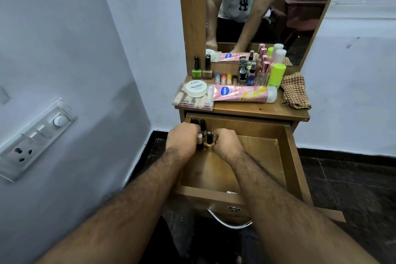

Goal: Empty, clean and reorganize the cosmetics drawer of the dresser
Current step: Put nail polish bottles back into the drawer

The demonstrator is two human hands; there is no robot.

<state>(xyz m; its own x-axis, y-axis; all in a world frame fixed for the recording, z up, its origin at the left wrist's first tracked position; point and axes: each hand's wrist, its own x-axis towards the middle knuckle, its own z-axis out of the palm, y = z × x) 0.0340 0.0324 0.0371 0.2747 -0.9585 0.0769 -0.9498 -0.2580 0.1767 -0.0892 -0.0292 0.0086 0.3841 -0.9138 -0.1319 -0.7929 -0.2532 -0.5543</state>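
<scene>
- The drawer (287, 156) is pulled out and nearly bare, so I judge the step in hand to be the restocking: nail polish bottles are being stood in a cluster at its far left corner.
- To do it well, set each bottle flat on its base and snug against its neighbours before letting go; these are narrow and top-heavy, and one tipping could knock the group over.
- Build the row tight against the left wall, so the rest of the drawer floor stays free for the bigger things waiting on the dresser top (257, 109): the Vaseline tube (242, 93), the nail polish remover tub (196, 88) on its clear case (192, 100), the spray bottles (252, 70) and the green-capped bottle (276, 75).
- The left hand (182, 137) is knuckles-up, fingers curled down, its grip closed round a bottle with a pale cap (199, 138).
- The right hand (227, 141) mirrors it just beside, fingers curled round a black-capped bottle (209, 137) with a gold-coloured body.
- Both forearms reach straight in over the drawer front, wrists level, the hands almost touching.
- Two more black-capped bottles (202, 125) stand just behind the hands.
- The checked cloth (295, 92) lies at the right edge of the dresser top.
</scene>
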